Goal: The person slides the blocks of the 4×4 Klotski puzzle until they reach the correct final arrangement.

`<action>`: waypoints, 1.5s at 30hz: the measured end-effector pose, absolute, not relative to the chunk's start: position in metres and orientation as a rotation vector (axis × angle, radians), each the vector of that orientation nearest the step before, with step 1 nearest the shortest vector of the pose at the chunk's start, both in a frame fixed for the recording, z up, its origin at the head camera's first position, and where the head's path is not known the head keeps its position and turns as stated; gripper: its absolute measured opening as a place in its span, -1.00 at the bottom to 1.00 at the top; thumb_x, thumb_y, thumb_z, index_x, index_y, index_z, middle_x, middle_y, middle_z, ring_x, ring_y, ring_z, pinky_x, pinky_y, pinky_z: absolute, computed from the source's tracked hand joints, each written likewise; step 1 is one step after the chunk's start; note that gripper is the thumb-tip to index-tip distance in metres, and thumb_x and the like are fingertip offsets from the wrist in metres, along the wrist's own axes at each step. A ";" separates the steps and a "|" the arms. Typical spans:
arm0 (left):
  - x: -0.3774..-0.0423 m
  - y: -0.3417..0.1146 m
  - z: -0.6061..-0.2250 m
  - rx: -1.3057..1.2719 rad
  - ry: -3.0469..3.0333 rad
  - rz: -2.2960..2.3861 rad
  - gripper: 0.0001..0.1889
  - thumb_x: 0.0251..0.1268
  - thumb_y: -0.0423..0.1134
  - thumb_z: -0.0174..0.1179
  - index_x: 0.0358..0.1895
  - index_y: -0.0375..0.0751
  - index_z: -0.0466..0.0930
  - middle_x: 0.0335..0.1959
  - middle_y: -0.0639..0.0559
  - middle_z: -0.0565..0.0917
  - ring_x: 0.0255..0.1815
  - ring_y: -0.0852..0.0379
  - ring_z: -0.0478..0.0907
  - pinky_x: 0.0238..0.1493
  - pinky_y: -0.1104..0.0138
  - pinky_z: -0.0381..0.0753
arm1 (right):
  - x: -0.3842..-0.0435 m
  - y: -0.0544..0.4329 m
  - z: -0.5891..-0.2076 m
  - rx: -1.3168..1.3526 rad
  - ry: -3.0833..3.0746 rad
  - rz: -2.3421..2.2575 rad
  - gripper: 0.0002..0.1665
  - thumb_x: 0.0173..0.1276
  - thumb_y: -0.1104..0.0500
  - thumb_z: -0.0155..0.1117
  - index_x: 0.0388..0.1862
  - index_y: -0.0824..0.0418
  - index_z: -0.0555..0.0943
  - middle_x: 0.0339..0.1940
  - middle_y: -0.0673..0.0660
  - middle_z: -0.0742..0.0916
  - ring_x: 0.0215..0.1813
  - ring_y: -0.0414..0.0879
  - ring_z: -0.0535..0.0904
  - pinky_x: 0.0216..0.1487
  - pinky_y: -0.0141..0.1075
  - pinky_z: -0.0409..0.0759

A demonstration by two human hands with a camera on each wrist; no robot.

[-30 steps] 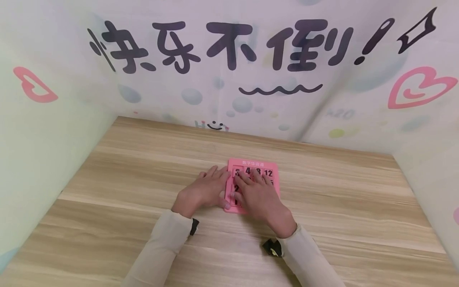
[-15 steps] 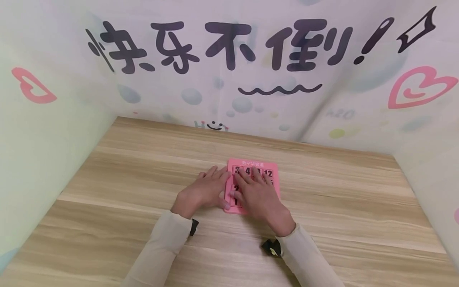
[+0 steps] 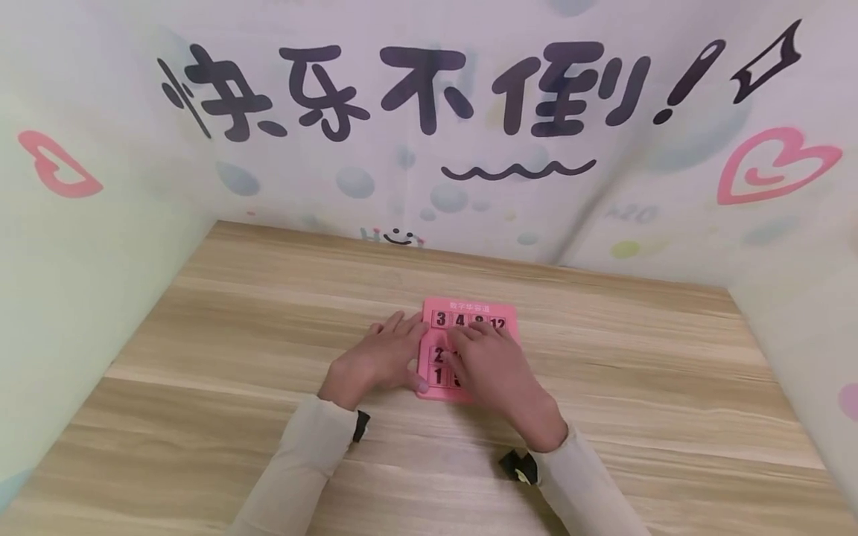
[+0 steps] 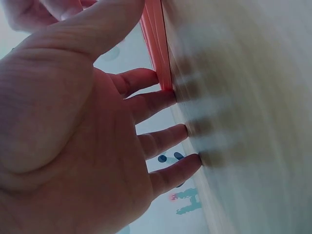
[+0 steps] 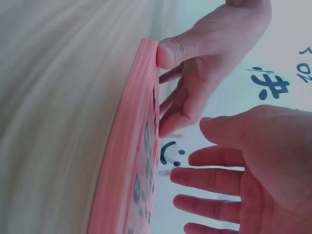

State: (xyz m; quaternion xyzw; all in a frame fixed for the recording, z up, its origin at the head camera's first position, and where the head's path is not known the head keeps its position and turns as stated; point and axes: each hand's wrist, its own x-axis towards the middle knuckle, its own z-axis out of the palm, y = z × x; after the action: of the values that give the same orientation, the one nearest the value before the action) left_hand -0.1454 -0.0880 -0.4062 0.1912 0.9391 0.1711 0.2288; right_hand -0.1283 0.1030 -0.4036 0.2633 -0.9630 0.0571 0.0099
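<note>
A pink number slide puzzle [image 3: 439, 338] lies flat on the table, its top row reading 3, 4, 8, 12. Below the 3 tile [image 3: 441, 320] is a bare slot, with the 2 tile [image 3: 439, 355] and 1 tile [image 3: 438, 377] lower in that column. My left hand [image 3: 382, 359] rests along the left edge, fingers spread; the thumb touches the near corner and fingertips meet the side and table in the left wrist view. My right hand [image 3: 497, 365] is over the tiles, hiding many. In the right wrist view its fairly straight fingers [image 5: 207, 180] appear apart from the puzzle [image 5: 122, 146].
The wood-grain table [image 3: 234, 320] spreads around the puzzle. A printed white backdrop [image 3: 302, 179] rises behind the far edge, with pale walls at both sides. A black strap piece [image 3: 519, 467] shows at the right sleeve's cuff.
The 3 tile has slid up into the top row, leaving the slot below it bare. My right hand has since shifted slightly right and its fingers drawn back. The left hand stays put.
</note>
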 end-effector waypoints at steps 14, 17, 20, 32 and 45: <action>-0.143 -0.088 -0.409 0.526 2.589 0.483 0.11 0.15 0.10 0.40 0.61 -0.19 -0.13 0.64 -0.07 -0.06 0.64 -0.16 -0.24 0.58 -0.11 -0.11 | -0.107 0.121 -0.417 1.108 -2.824 0.072 -0.58 0.41 0.08 0.30 0.21 0.15 0.64 0.20 0.09 0.69 0.25 0.08 0.54 0.31 -0.01 0.51; -0.142 -0.089 -0.411 0.534 2.592 0.483 0.10 0.15 0.11 0.39 0.61 -0.20 -0.11 0.64 -0.08 -0.07 0.64 -0.17 -0.24 0.58 -0.12 -0.10 | -0.105 0.121 -0.418 1.113 -2.931 0.071 -0.48 0.50 -0.07 0.15 0.35 0.09 0.54 0.37 0.11 0.58 0.41 0.14 0.42 0.42 0.10 0.38; -0.141 -0.090 -0.413 0.542 2.595 0.494 0.08 0.16 0.10 0.39 0.60 -0.21 -0.08 0.64 -0.09 -0.05 0.64 -0.19 -0.23 0.57 -0.14 -0.09 | -0.104 0.119 -0.419 1.123 -2.987 0.055 -0.41 0.54 -0.18 0.03 0.41 0.04 0.48 0.45 0.11 0.50 0.49 0.17 0.31 0.46 0.15 0.29; -0.144 -0.089 -0.411 0.545 2.592 0.482 0.07 0.16 0.10 0.39 0.60 -0.19 -0.07 0.64 -0.07 -0.06 0.64 -0.19 -0.25 0.58 -0.13 -0.11 | -0.102 0.115 -0.419 1.060 -3.028 0.019 -0.32 0.53 -0.30 -0.08 0.45 0.01 0.43 0.51 0.07 0.43 0.55 0.16 0.24 0.47 0.16 0.27; -0.143 -0.090 -0.413 0.555 2.600 0.468 0.08 0.15 0.12 0.39 0.60 -0.20 -0.07 0.64 -0.08 -0.06 0.64 -0.19 -0.25 0.57 -0.14 -0.09 | -0.098 0.107 -0.413 1.094 -2.965 -0.031 -0.47 0.52 -0.17 0.06 0.33 0.03 0.57 0.39 0.08 0.55 0.41 0.13 0.41 0.39 0.11 0.41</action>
State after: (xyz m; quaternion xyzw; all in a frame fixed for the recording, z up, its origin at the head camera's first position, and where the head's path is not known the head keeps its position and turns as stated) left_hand -0.1434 -0.0903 -0.4125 0.2006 0.9397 0.1691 0.2193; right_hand -0.0982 0.1074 -0.4130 0.3462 -0.9381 -0.0097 -0.0093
